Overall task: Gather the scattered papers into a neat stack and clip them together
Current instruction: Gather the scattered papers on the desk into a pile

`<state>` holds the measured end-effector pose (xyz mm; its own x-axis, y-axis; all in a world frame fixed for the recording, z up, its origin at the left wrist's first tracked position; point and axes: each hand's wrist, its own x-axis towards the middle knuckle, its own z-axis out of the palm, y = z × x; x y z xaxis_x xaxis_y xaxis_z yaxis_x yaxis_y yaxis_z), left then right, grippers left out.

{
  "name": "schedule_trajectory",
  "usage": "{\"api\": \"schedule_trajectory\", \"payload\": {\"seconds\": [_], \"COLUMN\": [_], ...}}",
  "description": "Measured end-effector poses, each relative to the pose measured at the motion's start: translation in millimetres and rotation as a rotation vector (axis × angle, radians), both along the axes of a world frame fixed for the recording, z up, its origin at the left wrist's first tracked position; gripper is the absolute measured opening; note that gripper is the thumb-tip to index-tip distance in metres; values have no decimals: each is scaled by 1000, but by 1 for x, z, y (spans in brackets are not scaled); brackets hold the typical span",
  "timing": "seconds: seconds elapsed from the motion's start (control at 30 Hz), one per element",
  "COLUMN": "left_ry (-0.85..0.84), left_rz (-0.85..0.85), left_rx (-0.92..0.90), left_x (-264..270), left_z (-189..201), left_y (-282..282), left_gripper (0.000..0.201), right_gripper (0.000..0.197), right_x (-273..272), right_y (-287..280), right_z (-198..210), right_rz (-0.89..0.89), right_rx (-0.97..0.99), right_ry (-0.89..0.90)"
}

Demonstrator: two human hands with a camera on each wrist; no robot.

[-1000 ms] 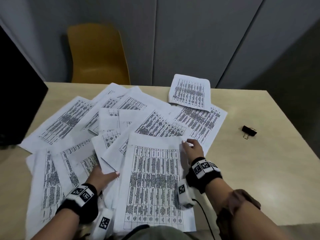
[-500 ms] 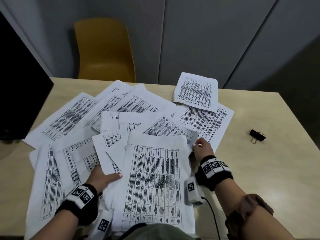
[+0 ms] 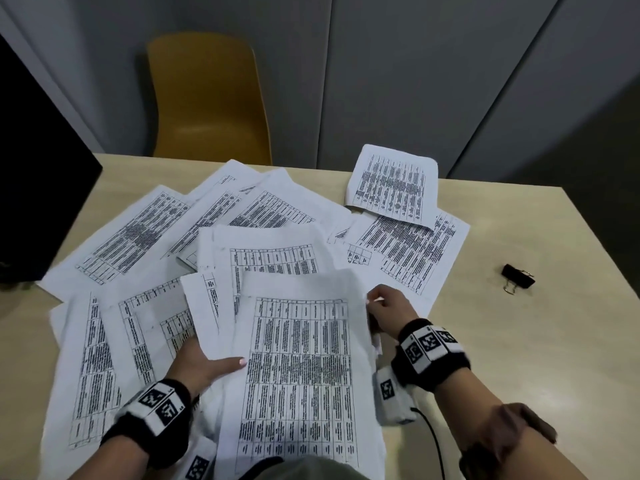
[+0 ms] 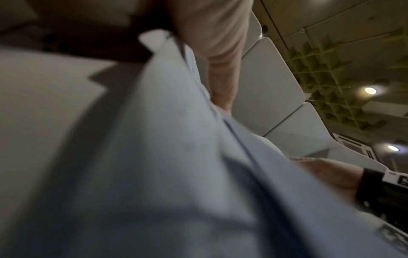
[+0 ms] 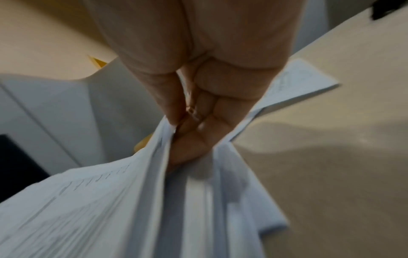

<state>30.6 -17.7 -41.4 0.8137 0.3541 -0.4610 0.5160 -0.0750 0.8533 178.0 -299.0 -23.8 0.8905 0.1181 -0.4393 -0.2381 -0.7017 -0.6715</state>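
Observation:
Several printed sheets lie fanned over the beige table (image 3: 519,358). A small stack of papers (image 3: 301,368) sits nearest me, its top sheet a dense table. My left hand (image 3: 204,367) holds the stack's left edge, thumb on top and fingers hidden beneath. My right hand (image 3: 384,308) pinches the stack's upper right edge; the right wrist view shows thumb and fingers (image 5: 189,148) clamping several sheets (image 5: 123,200). In the left wrist view the papers (image 4: 176,139) fill the frame, blurred. A black binder clip (image 3: 517,276) lies alone to the right, beyond my right hand.
Two sheets (image 3: 394,183) lie apart at the far right of the spread. A yellow chair (image 3: 207,102) stands behind the table. A dark monitor (image 3: 38,188) sits at the left edge. Grey wall panels close the back.
The right hand drew another sheet in and now pinches the stack's right edge, lifting it slightly. The left hand stays at the left edge. The camera has dipped closer.

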Motion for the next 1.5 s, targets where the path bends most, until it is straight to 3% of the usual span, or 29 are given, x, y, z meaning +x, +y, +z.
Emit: {"api": "schedule_trajectory", "payload": {"seconds": [0.1,0.2,0.37,0.43,0.5,0.6,0.73,0.87,1.07,1.3,1.4,1.5], "left_ry": [5,8,43,54,55,50,57,54,14,46,42,42], "left_rz": [4,15,-3,-11,-16,-20,-30,-32,2,53,50,39], "left_rx": [8,-6,-16,-36,-37,-47,-45,-46,-57,-113,-97,-92], "left_x": [1,1,2,3,4,4,9,8,7,3,2,0], "left_z": [-1,-3,-8,-9,-13,-17,-15,-12,-13,-19,-19,-17], "left_y": [1,3,9,12,14,16,15,16,12,14,13,11], "left_gripper": [35,33,39,55,88,97,79,90,36,49,44,33], "right_gripper": [14,5,46,48,50,55,59,59,64,59,44,57], "right_x": [17,52,128,152,170,182,168,130,60,-4,-9,6], "right_y": [8,2,-19,-28,-38,-50,-47,-50,-56,-63,-66,-74], "right_z": [11,22,17,16,12,1,-11,-15,-12,-9,-2,5], "right_rz": [68,-41,-99,-182,-266,-141,20,43,69,67,-87,-498], "right_rx": [-69,-149,-378,-393,-394,-520,-667,-657,-646,-634,-535,-342], "right_ry": [-46,-228,-232,-188,-93,28,-10,-51,-65,-43,-46,8]}}
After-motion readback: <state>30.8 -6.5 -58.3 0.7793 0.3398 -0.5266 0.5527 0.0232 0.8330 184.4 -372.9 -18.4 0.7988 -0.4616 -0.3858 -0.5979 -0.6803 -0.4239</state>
